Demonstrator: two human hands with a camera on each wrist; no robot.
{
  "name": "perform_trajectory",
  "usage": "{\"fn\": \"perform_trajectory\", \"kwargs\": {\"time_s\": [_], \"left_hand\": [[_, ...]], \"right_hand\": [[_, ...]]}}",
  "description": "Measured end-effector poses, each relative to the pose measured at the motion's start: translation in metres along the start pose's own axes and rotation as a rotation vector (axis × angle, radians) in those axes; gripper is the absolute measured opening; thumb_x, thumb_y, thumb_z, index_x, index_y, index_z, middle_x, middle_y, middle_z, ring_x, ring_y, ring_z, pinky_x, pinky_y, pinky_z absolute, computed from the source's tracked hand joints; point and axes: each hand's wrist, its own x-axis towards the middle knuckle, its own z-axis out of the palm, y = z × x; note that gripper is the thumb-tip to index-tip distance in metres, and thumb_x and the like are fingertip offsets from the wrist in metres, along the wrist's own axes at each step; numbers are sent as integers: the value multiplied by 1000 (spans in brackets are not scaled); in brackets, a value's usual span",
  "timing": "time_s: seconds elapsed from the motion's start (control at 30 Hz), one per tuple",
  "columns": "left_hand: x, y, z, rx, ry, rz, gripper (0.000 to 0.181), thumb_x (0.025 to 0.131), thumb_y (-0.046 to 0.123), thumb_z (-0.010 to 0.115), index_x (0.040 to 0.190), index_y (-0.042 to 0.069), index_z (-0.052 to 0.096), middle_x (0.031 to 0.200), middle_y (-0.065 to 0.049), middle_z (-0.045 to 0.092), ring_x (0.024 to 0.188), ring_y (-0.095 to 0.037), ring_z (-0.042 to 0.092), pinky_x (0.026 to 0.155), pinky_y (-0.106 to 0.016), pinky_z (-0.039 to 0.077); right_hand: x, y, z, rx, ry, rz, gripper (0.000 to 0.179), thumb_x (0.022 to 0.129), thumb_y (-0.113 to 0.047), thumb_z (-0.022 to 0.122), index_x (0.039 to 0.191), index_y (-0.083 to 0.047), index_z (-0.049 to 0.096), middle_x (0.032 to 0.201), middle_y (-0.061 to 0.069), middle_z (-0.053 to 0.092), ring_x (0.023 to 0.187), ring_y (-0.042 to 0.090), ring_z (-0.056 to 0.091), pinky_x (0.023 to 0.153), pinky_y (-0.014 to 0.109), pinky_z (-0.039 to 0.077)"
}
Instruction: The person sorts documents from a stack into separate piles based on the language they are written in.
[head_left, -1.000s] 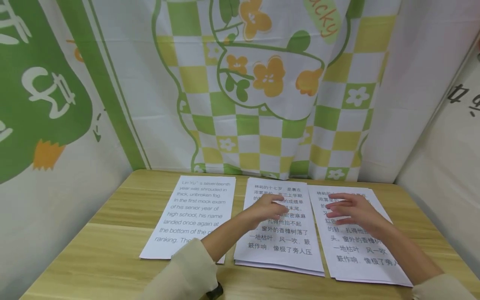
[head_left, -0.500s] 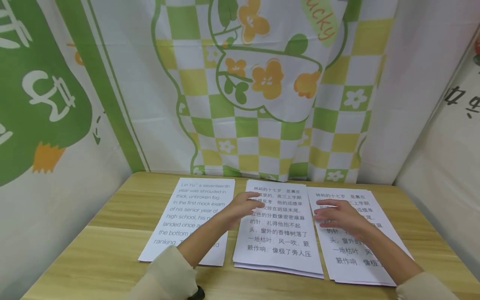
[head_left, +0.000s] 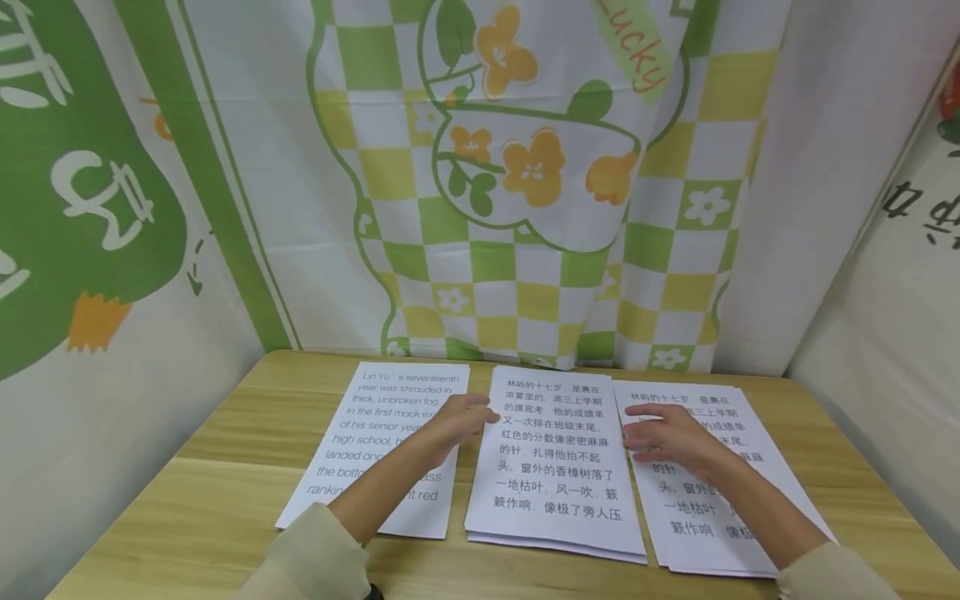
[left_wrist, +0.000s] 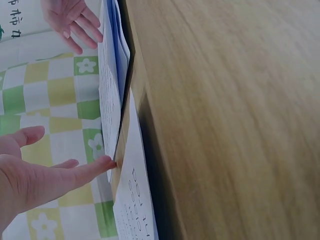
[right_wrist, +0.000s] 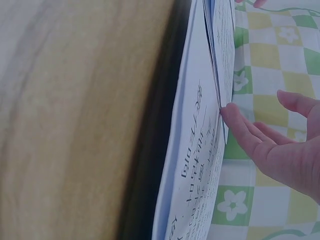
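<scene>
The left hand [head_left: 452, 421] and right hand [head_left: 669, 438], fingers loosely extended and holding nothing, flank the middle stack of Chinese-text sheets [head_left: 558, 467] on the wooden table [head_left: 202, 492], apparently for squaring, which would call for even inward pressure.

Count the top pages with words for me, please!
3: the English page at left, the middle Chinese page and the right Chinese page. There are sheets underneath, mostly hidden.

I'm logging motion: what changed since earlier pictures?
The left hand moved left, from over the middle pages to their left edge; the right hand shifted slightly left, toward the left edge of the right pages. Nothing was visibly gripped. The pages and English sheet stayed put.
</scene>
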Motion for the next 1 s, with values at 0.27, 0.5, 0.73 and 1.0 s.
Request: {"fn": "perform_trajectory", "kwargs": {"time_s": [0.27,0.5,0.73,1.0], "left_hand": [[2,-4,-2,-65,-37,-1,65,96,14,64,152,-10,40,150,-33,47,138,-51,47,113,-53,47],[0,-5,-3,-72,-48,-6,65,97,13,63,152,-11,39,150,-33,47,139,-51,47,113,-52,48],[-1,-6,-4,-82,-55,-1,66,97,13,63,152,-12,37,151,-33,46,139,-50,46,114,-51,47],[2,-5,-4,-90,-57,6,65,97,12,63,152,-12,38,150,-33,48,139,-50,47,114,-52,46]], "right_hand": [[3,-2,0,22,4,11,62,103,-8,57,152,18,30,142,40,51,118,42,66,96,46,60],[3,0,1,51,-2,30,63,102,-9,60,152,16,31,141,38,52,115,38,69,95,43,61],[4,1,1,70,-5,22,65,101,-9,60,153,17,29,139,39,53,115,38,69,95,44,61],[3,0,-1,116,-8,29,65,102,-9,59,154,16,27,142,38,51,114,35,70,96,44,61]]}}
